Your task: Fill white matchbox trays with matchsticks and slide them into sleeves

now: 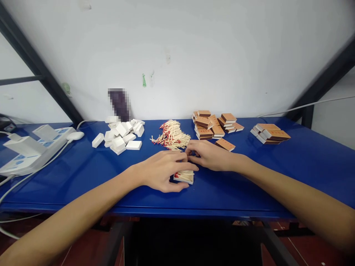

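A small white matchbox tray (191, 181) filled with red-tipped matches (183, 176) lies flat on the blue table. My left hand (163, 170) spans the tray, its thumb along the near side and its fingers at the far side. Just beyond, my right hand (205, 154) is curled with its fingers close together at the near edge of a loose match pile (174, 135). Its fingertips meet the area by my left fingers; whatever they pinch is hidden.
White empty-looking trays (119, 135) are heaped at the left. Brown matchbox sleeves (208, 123) are piled right of the matches, with one lone sleeve (225, 144) in front. Stacked matchboxes (271, 133) sit farther right. A power strip (36, 151) with cables occupies the left end.
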`<state>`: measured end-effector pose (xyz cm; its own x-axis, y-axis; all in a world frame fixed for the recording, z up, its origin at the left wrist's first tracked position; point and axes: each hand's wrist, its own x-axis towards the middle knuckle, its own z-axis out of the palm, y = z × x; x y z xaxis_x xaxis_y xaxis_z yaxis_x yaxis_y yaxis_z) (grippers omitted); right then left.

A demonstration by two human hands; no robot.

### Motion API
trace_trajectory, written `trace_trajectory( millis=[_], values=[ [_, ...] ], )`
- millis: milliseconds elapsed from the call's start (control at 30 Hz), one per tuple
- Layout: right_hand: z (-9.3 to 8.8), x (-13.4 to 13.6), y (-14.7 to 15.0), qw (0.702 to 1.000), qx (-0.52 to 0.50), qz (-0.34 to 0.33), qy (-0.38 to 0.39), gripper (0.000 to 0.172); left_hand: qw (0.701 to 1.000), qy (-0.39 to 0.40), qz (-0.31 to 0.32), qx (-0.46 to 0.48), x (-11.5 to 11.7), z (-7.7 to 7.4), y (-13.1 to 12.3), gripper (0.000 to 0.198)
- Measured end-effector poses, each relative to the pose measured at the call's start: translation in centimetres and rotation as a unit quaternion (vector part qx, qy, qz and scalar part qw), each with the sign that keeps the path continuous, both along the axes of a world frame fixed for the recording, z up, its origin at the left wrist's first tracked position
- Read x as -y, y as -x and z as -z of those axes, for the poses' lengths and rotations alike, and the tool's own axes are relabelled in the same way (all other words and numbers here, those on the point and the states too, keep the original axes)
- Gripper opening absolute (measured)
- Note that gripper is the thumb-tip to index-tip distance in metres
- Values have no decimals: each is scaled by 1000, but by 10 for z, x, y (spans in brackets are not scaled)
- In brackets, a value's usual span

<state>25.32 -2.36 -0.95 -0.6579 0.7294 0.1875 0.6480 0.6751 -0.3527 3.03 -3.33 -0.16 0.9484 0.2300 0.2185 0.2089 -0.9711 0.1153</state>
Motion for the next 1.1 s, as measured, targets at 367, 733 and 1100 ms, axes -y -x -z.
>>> trace_trajectory(
  millis=[367, 733, 1100],
  values=[
    [-4, 5, -4, 998, 69, 8, -4, 12, 1000, 10, -2, -3, -4, 4, 1, 34],
    [-15, 4, -13, 997, 63, 39, -25, 10, 997, 11, -48, 54, -14, -12, 13, 44],
    [-15, 35, 10, 998, 31, -55, 20, 12, 995, 40, -86, -35, -19, -9, 15, 45]
  ],
)
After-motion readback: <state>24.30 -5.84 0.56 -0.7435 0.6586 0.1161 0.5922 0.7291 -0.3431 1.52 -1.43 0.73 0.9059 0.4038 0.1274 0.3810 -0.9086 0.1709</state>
